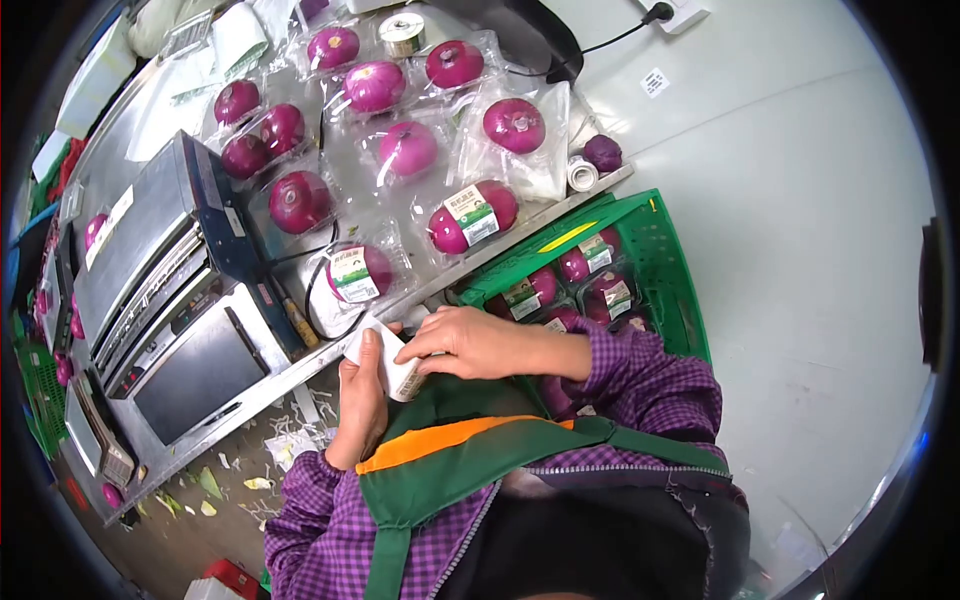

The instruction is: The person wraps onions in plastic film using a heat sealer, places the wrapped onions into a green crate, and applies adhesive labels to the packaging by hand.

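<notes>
At the table's front edge, both hands hold white label paper (398,372), which shows small print at its lower end. My left hand (364,395) grips it from the left, thumb laid along its face. The fingers of my right hand (455,343) are bent and pressed on its right side. Just beyond the hands sits a purple onion in a clear pack with a green and white label (352,274). Another labelled pack (472,216) lies farther right along the edge.
Several unlabelled onion packs (408,148) cover the metal table. A green crate (688,290) with labelled packs stands at my right. On the left is a machine with a dark screen (200,385). A tape roll (402,34) and loose purple onion (603,153) lie farther back.
</notes>
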### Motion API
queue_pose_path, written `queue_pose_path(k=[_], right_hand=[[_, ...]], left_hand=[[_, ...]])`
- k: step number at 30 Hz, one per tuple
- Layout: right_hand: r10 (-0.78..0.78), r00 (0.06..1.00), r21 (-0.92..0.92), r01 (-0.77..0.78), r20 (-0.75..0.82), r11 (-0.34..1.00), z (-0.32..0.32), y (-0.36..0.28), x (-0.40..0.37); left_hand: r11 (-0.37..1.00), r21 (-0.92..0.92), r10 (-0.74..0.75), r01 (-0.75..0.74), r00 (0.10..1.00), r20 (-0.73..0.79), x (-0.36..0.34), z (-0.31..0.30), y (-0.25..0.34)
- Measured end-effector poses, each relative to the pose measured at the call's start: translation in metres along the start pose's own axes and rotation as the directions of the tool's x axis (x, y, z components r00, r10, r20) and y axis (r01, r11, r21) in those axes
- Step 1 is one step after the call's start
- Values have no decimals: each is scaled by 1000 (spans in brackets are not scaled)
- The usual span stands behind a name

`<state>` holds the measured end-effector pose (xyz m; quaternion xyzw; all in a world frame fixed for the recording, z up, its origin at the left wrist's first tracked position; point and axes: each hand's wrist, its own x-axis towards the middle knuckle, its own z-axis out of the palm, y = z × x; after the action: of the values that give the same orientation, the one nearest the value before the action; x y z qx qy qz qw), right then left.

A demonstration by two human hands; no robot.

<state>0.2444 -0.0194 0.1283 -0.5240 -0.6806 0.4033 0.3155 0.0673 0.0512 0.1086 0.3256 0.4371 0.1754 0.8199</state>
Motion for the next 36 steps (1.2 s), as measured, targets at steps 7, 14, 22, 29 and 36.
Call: queue_pose_path(k=[7,14,22,29,36], right_hand=[[-109,961,-202,58,-255,978,8,0,-11],[551,522,592,-105,-651,799,-90,34,-15],[393,285,280,-364,-874,888,-196,197,-5],[104,611,-430,-658,-785,618,-195,201,-15],[52,721,-594,-607,-691,528,-168,155,2]], left_hand=[[988,-95,-123,118,991,-57,19,-10,-9],[951,-251,105,-180,952,-286,43,-46,12],[859,-242,-361,452,868,340,-4,-28,30],[965,236,-229,111,793,564,-26,-25,37],[915,391,-169,100,975,145,-19,-33,4]])
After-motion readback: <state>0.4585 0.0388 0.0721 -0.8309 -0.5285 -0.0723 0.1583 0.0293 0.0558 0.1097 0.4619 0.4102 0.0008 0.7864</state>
